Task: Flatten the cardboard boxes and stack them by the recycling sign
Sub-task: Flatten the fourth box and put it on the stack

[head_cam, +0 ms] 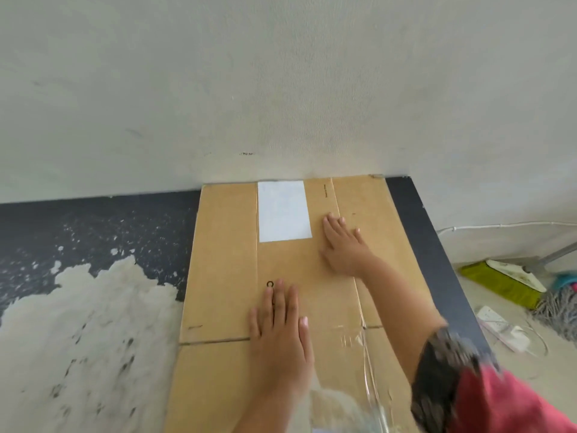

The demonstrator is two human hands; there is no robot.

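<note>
Left hand (279, 326) flat, fingers (282, 296) straight; right hand (343, 245) flat, arm extended forward.

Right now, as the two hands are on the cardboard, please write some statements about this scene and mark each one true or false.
1. The cardboard box lies flat on the dark table. True.
2. The left hand holds a roll of tape. False: it presses on the cardboard with straight fingers and holds nothing.
3. The right hand rests flat on the cardboard, farther from the person than the left hand. True.
4. The white label is at the near end of the cardboard. False: it sits at the far end, close to the wall.
5. A mop lies on the floor to the right of the table. True.
</note>
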